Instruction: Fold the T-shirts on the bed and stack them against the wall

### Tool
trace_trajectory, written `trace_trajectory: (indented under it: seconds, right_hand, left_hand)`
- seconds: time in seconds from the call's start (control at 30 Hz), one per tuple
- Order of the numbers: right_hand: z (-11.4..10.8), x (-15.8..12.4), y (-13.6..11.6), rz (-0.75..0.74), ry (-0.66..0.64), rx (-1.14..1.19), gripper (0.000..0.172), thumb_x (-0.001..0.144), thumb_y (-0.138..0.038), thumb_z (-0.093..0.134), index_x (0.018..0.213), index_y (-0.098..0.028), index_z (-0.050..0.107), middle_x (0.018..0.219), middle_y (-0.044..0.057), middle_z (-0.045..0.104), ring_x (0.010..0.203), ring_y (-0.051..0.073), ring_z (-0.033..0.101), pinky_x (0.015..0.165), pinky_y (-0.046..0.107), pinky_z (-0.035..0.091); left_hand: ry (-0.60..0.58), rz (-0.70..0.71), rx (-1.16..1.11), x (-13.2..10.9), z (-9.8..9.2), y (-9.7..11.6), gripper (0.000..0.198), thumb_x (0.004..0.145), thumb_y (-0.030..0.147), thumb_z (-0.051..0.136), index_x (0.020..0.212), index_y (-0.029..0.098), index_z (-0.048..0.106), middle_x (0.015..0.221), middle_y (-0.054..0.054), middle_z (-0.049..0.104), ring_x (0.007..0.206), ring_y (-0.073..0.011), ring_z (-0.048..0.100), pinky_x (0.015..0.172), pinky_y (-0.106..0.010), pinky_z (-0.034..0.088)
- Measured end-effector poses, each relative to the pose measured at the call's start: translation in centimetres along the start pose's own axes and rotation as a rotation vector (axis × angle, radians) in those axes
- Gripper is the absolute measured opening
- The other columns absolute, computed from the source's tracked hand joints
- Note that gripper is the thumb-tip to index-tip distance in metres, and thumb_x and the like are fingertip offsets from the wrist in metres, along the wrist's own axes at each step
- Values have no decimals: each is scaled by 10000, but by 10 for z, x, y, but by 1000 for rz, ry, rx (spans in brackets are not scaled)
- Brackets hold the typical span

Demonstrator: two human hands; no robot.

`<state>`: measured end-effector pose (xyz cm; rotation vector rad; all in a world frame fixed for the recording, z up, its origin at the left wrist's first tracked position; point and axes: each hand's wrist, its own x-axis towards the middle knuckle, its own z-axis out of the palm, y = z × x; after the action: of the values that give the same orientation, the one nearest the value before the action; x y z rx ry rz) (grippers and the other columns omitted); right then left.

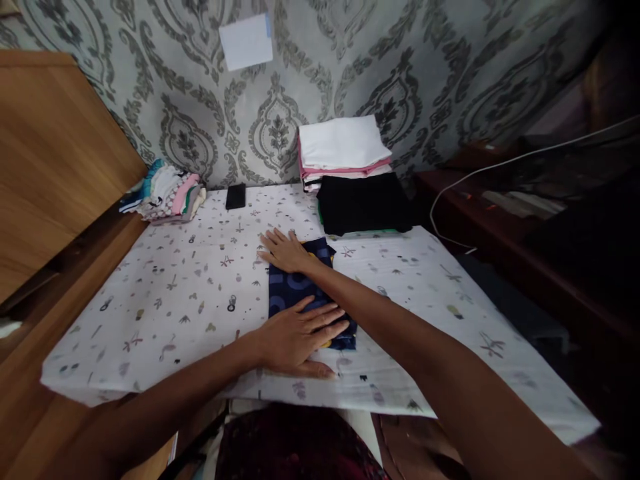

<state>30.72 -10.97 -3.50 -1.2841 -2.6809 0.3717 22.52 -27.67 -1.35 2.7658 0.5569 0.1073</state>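
A folded navy garment (286,290) with lighter blue shapes and bits of yellow lies on the white printed cloth (200,287) that covers the table. Flat across its near end rests my left hand (303,337), fingers stretched out to the right and the thumb on the cloth. My right hand (284,252) is spread flat over the garment's far left corner, with its fingertips reaching onto the cloth. The right forearm passes above the garment and hides part of it. Neither hand grips anything.
Folded black clothes (367,203) lie behind on the right, before a taller stack with a white folded cloth (345,143) on top. Small folded clothes (173,193) and a black phone (236,197) sit at the back left. A white cable (500,160) hangs at the right.
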Motion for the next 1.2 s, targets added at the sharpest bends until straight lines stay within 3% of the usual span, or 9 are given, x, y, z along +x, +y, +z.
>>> trace_trajectory:
  seconds: [0.13,0.23,0.3,0.37,0.47,0.73,0.83,1.03,1.2]
  right_hand:
    - [-23,-14,9,67,51,47,568,1056,-447,237,1554,-194,341,1609,106,379,1497,237,303,1201,472,256]
    - [-44,-31,28,139,88,-17,499,1022,-347,365,1478,-162,450,1489,151,515,1391,275,448,1124,441,361]
    - [-54,-41,40,178,57,-38,469,963,-327,490,1388,-139,547,1392,185,581,1302,323,523,1057,449,417]
    - [-58,-48,48,204,18,-43,428,902,-327,586,1283,-137,626,1322,190,621,1237,338,567,991,424,459]
    - [-60,-51,51,239,-14,-32,361,853,-335,648,1169,-162,679,1254,161,667,1163,316,611,898,361,493]
    - [-64,-49,53,344,4,92,231,756,-306,735,970,-218,740,1068,86,746,1003,254,670,728,270,462]
    - [-67,-61,60,401,56,199,173,716,-286,752,866,-202,730,945,65,737,923,228,664,675,253,431]
    - [-56,-110,68,513,148,581,191,727,-319,724,698,-194,583,651,-35,597,645,133,573,538,219,384]
    - [-42,-130,61,589,152,892,205,755,-359,714,718,-192,601,581,-16,606,514,133,553,459,229,416]
  left_hand:
    - [203,-43,-111,-13,0,2,664,999,576,406,1543,214,291,1605,-142,366,1504,-257,296,1241,-492,201]
    - [584,-401,-220,-35,-3,-1,414,1008,437,433,1382,261,459,1405,-123,565,1304,-255,529,1088,-470,425]
    - [706,-705,-303,-50,-6,-6,352,962,433,499,1257,241,518,1176,-99,650,1025,-238,639,896,-414,514]
    - [639,-899,-402,-59,-10,-13,386,888,483,584,1171,224,540,961,-46,670,778,-204,629,724,-348,503]
    - [471,-993,-563,-58,-16,-24,416,772,505,694,1050,222,569,721,20,635,618,-184,582,590,-293,431]
    - [320,-922,-827,-44,-28,-31,215,613,297,727,633,195,539,522,65,488,529,-119,482,512,-232,308]
    - [384,-918,-997,-50,-43,-35,201,607,298,707,635,181,546,539,62,493,511,-91,452,490,-208,310]
    - [798,-1106,-1358,-64,-55,-51,267,620,299,775,762,174,587,639,24,610,544,-120,581,523,-238,518]
    - [743,-1087,-1423,-61,-41,-44,373,594,252,853,895,148,658,761,-45,720,604,-159,664,535,-244,539]
